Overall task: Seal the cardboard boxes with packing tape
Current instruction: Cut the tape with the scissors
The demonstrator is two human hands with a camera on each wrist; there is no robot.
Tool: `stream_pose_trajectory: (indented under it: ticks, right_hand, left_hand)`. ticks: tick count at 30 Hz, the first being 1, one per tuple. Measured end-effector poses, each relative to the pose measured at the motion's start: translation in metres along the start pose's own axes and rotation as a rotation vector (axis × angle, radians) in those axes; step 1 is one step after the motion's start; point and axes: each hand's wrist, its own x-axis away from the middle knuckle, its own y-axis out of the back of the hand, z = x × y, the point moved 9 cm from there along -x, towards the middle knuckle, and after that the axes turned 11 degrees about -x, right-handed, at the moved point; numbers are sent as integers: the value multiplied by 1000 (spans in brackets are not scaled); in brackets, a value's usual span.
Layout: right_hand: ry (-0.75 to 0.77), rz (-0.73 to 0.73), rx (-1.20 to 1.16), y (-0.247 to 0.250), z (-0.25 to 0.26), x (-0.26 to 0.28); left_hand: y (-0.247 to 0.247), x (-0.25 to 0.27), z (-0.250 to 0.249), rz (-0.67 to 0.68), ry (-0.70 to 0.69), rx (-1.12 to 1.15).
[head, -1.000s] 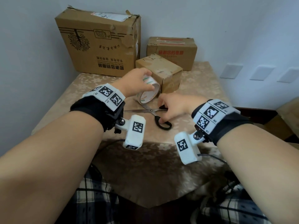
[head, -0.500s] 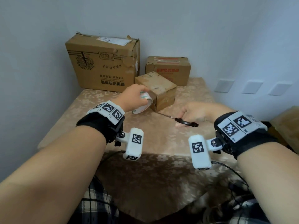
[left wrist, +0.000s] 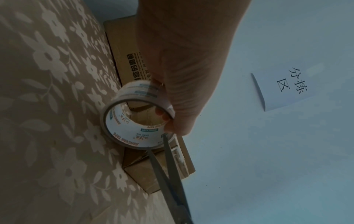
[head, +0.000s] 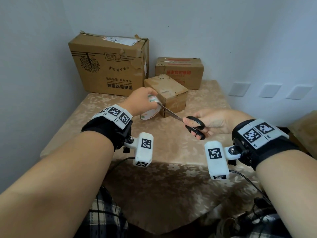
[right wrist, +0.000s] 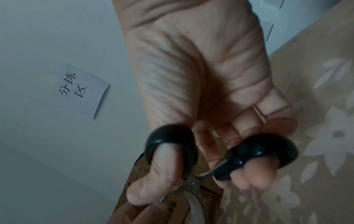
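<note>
My left hand (head: 142, 100) grips a roll of clear packing tape (head: 151, 110) just in front of a small cardboard box (head: 169, 91) on the table. In the left wrist view the tape roll (left wrist: 134, 121) stands on edge with my fingers through its core. My right hand (head: 207, 122) holds black-handled scissors (head: 193, 125), thumb and fingers through the loops (right wrist: 254, 153). The blades (left wrist: 168, 171) are slightly parted and their tips reach the roll's rim. A large box (head: 109, 64) and a medium box (head: 180, 71) stand behind against the wall.
The table (head: 171, 152) wears a beige flowered cloth. Walls close it in on the left and behind. A paper sign (left wrist: 283, 89) hangs on the wall. A cable (head: 248, 182) runs from my right wrist camera over the front edge.
My right hand picked the scissors up off the table, lifted them, and brought the blade tips to the tape roll. The left hand kept hold of the roll.
</note>
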Motion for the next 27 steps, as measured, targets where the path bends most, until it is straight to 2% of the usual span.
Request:
stream_pose_trajectory:
  ticks: [7,12,19,27]
  right_hand:
    - [-58,15,62,-2,-1,1]
    - [-27,-19,44,0,1,-2]
    - [-78,-52,9,4,-6,-6]
    - [-94,66,-157,-17,-16,-14]
  left_hand:
    - [-1,-1,7,-1,18,14]
    - [3,-2,8,-33,29,48]
    - [4,-2,12,-63,84,-8]
    - [3,-3,21,-86,111,14]
